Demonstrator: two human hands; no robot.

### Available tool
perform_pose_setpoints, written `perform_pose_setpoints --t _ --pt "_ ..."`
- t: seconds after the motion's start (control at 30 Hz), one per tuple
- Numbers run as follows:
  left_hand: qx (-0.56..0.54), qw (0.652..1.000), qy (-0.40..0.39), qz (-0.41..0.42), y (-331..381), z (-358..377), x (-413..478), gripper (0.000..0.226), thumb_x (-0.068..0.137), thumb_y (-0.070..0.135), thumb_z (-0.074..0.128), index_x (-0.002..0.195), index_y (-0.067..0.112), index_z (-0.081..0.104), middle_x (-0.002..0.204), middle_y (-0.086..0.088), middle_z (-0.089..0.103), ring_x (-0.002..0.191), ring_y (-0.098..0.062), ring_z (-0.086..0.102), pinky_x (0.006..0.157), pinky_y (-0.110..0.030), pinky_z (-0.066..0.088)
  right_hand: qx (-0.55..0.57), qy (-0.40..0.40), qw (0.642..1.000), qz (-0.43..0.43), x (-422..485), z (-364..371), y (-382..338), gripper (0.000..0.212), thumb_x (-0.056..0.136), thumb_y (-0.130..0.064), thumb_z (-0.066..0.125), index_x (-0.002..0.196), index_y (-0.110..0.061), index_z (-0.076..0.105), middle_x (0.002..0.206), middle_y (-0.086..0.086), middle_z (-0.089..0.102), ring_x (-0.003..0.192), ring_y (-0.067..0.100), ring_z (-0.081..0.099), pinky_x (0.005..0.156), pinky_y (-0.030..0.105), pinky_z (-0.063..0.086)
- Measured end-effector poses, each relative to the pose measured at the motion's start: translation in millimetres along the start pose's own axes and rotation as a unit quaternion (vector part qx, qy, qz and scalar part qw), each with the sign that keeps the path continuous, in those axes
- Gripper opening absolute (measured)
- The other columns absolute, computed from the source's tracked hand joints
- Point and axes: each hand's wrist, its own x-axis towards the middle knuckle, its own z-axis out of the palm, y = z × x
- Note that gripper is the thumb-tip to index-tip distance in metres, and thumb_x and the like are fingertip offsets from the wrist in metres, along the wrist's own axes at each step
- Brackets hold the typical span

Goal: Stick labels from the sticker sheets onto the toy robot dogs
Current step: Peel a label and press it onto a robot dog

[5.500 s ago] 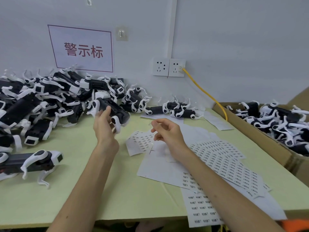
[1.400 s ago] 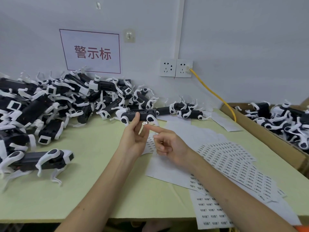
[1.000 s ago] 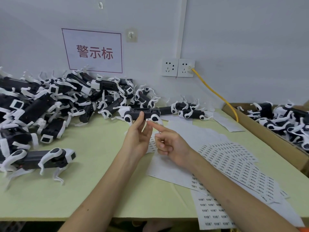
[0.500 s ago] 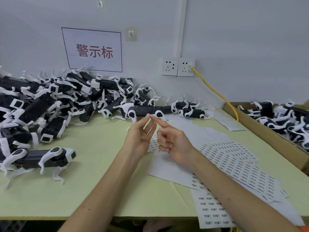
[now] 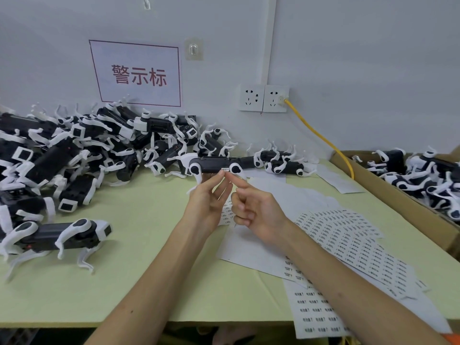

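Head view: one wide frame over a pale green table (image 5: pixel 119 285) – both bare forearms reach in from the lower edge.
Left hand (image 5: pixel 208 198): raised at frame centre, palm toward the camera, fingers nearly straight; thumb and fingertips pinch the toy robot dog (image 5: pixel 211 165) from below.
Toy robot dog: black body, white legs, held level just above the left fingertips, in front of the row of dogs along the wall.
Label (image 5: pixel 224 169): small white tag on the lower edge of the dog's body, right at the left thumb tip.
Right hand (image 5: pixel 255 207): index finger (image 5: pixel 236 181) stretched out toward the label, its tip at the dog beside the tag – contact cannot be confirmed; other fingers curled in, nothing held.
Sticker sheets (image 5: pixel 348 236): fanned and overlapping at lower right, under the right forearm.
Dog pile (image 5: pixel 74 150): heaped at upper left against the wall.
Standing dog (image 5: pixel 62 235): alone at left edge, on its legs.
Cardboard box (image 5: pixel 388 188): right edge, holding more dogs.
Wall: red-bordered sign (image 5: pixel 137 73), twin sockets (image 5: pixel 263 98), yellow cable (image 5: pixel 318 135).
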Motion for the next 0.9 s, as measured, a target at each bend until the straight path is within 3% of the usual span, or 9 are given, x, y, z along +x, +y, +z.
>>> perform_pose_setpoints --t 0.17,0.33,0.43,0.57,0.77,0.9 --pt "0.018 0.999 0.02 0.02 -1.9 -0.4 0.4 0.017 0.094 0.005 0.07 0.082 0.017 0.072 0.089 0.004 0.076 0.092 -0.012 0.076 0.089 -0.025 0.053 0.038 0.009 0.999 0.012 -1.6 1.8 -1.5 0.054 0.093 -0.013 0.043 0.143 -0.027 0.057 0.064 -0.001 0.039 0.049 0.011 0.022 0.047 0.024 0.025" --pt "0.047 0.997 0.033 0.046 -3.7 0.0 -0.4 0.012 0.095 0.006 0.07 0.088 0.016 0.068 0.082 0.009 0.076 0.089 -0.009 0.075 0.089 -0.024 0.053 0.081 0.009 0.996 0.027 -3.6 4.0 -1.3 0.056 0.089 -0.018 0.051 0.143 -0.028 0.059 0.065 -0.001 0.038 0.053 0.013 0.019 0.049 0.026 0.023" --pt "0.046 0.997 0.046 0.048 -5.8 1.3 -1.6 0.011 0.095 0.008 0.071 0.087 0.015 0.068 0.087 0.007 0.076 0.097 -0.013 0.074 0.093 -0.026 0.053 0.093 0.004 0.995 0.03 -3.6 4.4 -0.3 0.056 0.089 -0.019 0.052 0.144 -0.028 0.058 0.065 -0.001 0.038 0.052 0.013 0.021 0.048 0.025 0.024" --pt "0.027 0.998 0.057 0.022 -7.7 0.4 -1.2 0.007 0.093 0.011 0.073 0.092 0.015 0.067 0.109 -0.003 0.075 0.114 -0.017 0.071 0.1 -0.028 0.052 0.095 0.005 0.995 0.03 -3.1 3.8 0.3 0.051 0.092 -0.018 0.049 0.14 -0.027 0.062 0.066 -0.001 0.036 0.051 0.012 0.022 0.047 0.025 0.026" --pt "0.023 0.998 0.059 0.018 -6.9 0.5 -1.6 0.006 0.092 0.014 0.074 0.094 0.015 0.068 0.113 -0.004 0.075 0.116 -0.017 0.071 0.106 -0.031 0.05 0.086 0.001 0.996 0.024 -3.2 4.5 0.1 0.048 0.091 -0.019 0.05 0.134 -0.029 0.067 0.065 -0.001 0.037 0.049 0.012 0.023 0.046 0.024 0.027" --pt "0.032 0.998 0.058 0.01 -6.7 0.7 -2.1 0.018 0.091 0.02 0.077 0.105 0.014 0.069 0.12 -0.001 0.076 0.113 -0.012 0.072 0.104 -0.03 0.05 0.086 0.004 0.996 0.025 -2.8 4.7 -0.1 0.048 0.092 -0.02 0.049 0.136 -0.028 0.066 0.065 -0.001 0.037 0.048 0.012 0.022 0.046 0.024 0.027"
